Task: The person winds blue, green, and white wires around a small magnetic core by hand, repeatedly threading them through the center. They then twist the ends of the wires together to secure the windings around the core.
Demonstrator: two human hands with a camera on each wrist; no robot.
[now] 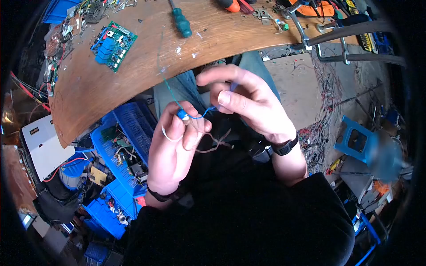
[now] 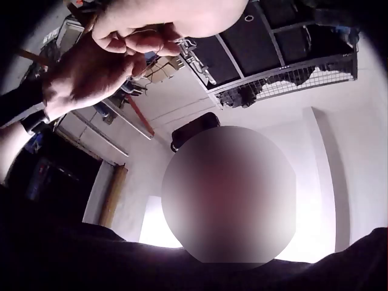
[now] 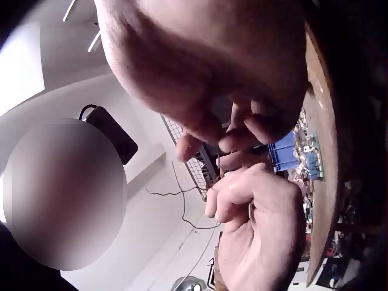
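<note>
My left hand [image 1: 166, 153] pinches a small blue piece with a pale end [image 1: 182, 114] between its fingertips, in the middle of the head view. A thin green wire [image 1: 171, 91] runs up from it toward the bench. Loose brownish-white wires [image 1: 217, 142] trail out below the left fingers. From the blue piece a twisted blue wire [image 1: 202, 115] crosses to my right hand [image 1: 255, 102], whose thumb and fingers pinch its far end. In the right wrist view both hands are close together, and the fingers hide the small blue piece.
On the wooden bench [image 1: 137, 88] lie a green circuit board [image 1: 114, 45] and a green-handled screwdriver [image 1: 181, 22]. Clamps [image 1: 341, 44] grip the bench's right side. Blue crates [image 1: 133, 133] of parts stand at lower left; a blue stool [image 1: 357, 139] and tangled wires [image 1: 319, 106] lie to the right.
</note>
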